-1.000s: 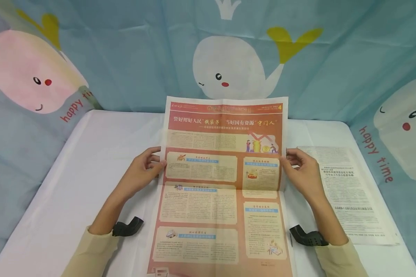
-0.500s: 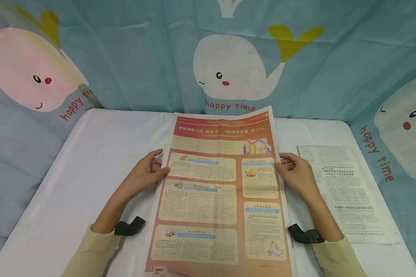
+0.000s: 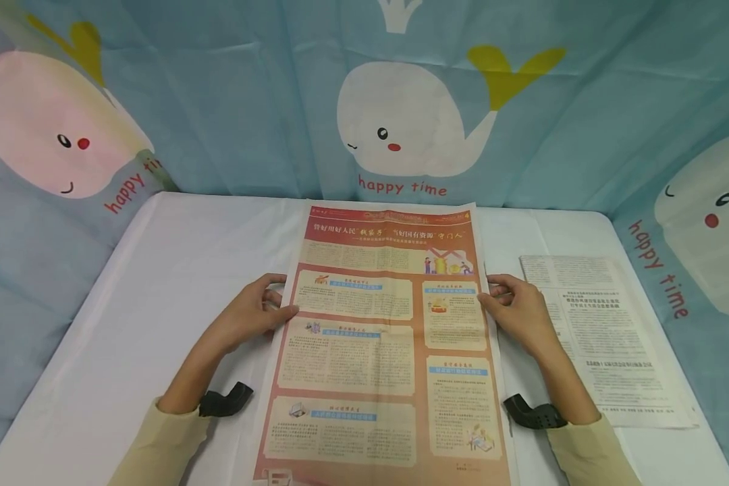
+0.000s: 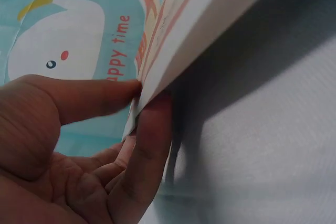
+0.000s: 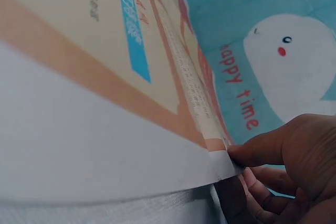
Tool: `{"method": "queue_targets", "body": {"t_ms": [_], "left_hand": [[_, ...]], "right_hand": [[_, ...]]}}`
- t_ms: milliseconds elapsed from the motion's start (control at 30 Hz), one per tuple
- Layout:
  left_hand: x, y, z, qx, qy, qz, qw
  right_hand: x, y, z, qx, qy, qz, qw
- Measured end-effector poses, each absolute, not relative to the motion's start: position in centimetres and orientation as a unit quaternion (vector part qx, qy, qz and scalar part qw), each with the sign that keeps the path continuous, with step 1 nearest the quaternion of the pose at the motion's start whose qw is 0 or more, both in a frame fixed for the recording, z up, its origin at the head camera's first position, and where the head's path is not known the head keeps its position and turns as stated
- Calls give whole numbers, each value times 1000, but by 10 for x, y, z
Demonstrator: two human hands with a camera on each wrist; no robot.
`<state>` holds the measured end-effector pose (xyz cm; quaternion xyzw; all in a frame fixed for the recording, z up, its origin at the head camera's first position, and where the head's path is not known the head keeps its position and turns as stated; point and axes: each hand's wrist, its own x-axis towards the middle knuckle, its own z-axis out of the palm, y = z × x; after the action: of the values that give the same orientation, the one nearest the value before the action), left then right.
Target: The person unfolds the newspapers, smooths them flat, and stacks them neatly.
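We see a red-and-cream newspaper (image 3: 389, 324) in the middle of a white table (image 3: 164, 290), its long sides running from near the far edge toward us and its lower end out of view. Our left hand (image 3: 258, 310) pinches the left margin, thumb on the printed face and index finger beneath; the left wrist view shows that margin raised, with shadow on the white cloth under it. Our right hand (image 3: 519, 310) clamps the right margin between thumb and index finger in the same way, its other fingers curled below the sheet. A crease runs down the page's middle.

To the right, partly behind our right forearm, we see a black-and-white newspaper (image 3: 613, 337) lying flat. We wear black wrist mounts (image 3: 226, 399) and beige sleeves (image 3: 164, 442). Around the table hangs a blue curtain (image 3: 237, 121) printed with whales and "happy time".
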<state>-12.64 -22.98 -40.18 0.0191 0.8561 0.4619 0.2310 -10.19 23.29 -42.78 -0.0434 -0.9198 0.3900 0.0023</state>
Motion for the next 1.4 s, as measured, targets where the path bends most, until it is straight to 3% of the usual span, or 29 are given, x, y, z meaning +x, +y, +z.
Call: {"method": "queue_targets", "body": {"t_ms": [167,400,833,1400], "left_hand": [[-124,-228,-405,28,873,435,218],[-122,-224,-405,29,895,397,204],[-117,-222,-399,67,899,379,209],[-110,-214,-391,70,925,326,180]], "right_hand": [[-101,231,-426,-36,-925,377,-5],[-99,230,-419,-17,-936,343,-81],[-91,175,-408,26,-946,322,-7],[-93,68,-405,151,-869,456,-117]]}}
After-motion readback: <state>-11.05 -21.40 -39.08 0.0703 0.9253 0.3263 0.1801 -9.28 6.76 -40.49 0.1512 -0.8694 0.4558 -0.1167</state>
